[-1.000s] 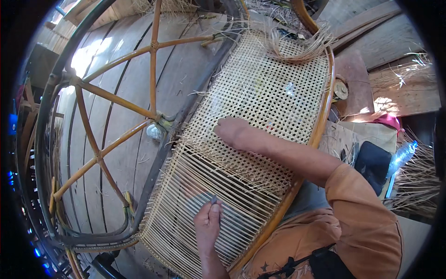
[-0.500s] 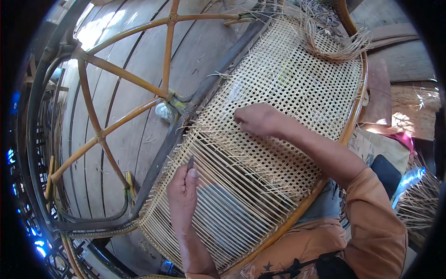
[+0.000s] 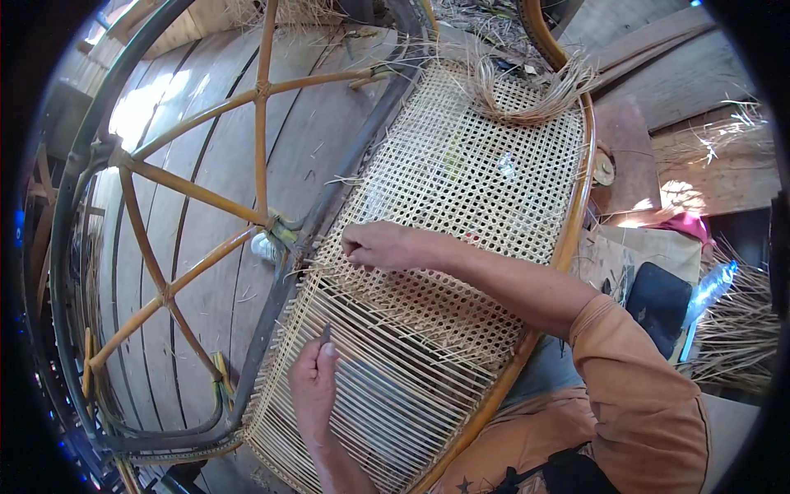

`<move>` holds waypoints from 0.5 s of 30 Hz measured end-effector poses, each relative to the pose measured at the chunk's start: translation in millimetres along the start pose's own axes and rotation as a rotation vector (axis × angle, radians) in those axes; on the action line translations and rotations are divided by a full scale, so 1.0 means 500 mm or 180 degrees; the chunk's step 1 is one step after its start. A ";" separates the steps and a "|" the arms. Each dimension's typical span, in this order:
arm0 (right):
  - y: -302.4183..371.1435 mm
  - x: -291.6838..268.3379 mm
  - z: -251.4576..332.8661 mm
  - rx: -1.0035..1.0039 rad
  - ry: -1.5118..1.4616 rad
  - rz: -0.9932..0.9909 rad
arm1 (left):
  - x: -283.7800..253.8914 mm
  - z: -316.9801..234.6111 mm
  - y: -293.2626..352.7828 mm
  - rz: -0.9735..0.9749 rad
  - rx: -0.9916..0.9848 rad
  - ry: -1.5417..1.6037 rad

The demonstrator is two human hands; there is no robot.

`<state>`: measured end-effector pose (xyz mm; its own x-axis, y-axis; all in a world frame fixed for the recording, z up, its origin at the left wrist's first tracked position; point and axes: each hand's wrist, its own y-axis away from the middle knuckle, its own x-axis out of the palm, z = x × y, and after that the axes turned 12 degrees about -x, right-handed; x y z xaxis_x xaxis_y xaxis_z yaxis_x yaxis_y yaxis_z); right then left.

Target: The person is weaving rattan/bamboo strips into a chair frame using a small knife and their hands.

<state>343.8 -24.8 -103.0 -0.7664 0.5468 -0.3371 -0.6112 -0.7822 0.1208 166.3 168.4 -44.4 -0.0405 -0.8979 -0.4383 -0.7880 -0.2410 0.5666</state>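
Head view, cane panel: The panel (image 3: 461, 193) lies beneath both hands, its long axis running from lower left to upper right; woven mesh fills the upper part, parallel strands (image 3: 387, 412) the lower.
Weave edge: The ragged edge (image 3: 411, 319) crosses the panel obliquely, below the right hand (image 3: 374, 245) and above the left hand (image 3: 313, 383); the right hand is nearer.
Right hand: Over the mesh, near the panel's left side; fingers curled inward. Whether a strand is pinched in them cannot be told.
Left hand: Above the parallel strands; thumb and fingers closed on a small dark pointed tool (image 3: 326, 333), tip directed upward, toward the weave edge.
Panel sides: Dark pole (image 3: 278, 317) at left; amber cane rail (image 3: 569, 243) at right.
Loose strands: Bundle (image 3: 531, 114) at the upper end, well apart from both hands.
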 end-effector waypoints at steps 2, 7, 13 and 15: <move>0.015 -0.034 -0.008 -0.0137 -0.0506 0.0060 | -0.005 -0.025 -0.004 0.0004 0.0009 -0.0051; 0.046 -0.077 -0.024 -0.0197 -0.1410 0.0060 | 0.003 -0.060 -0.031 0.0048 0.0194 -0.0240; 0.102 -0.137 0.082 0.0886 0.0149 -0.0106 | 0.016 -0.115 -0.084 0.0446 0.0170 -0.1105; 0.141 -0.139 0.069 0.1341 0.0272 0.0011 | 0.037 -0.119 -0.130 0.0444 0.0685 -0.1590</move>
<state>347.4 -107.6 -38.6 -0.7603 0.5037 -0.4101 -0.6495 -0.5841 0.4868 253.3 145.4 -47.8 -0.3981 -0.6198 -0.6763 -0.8597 -0.0050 0.5107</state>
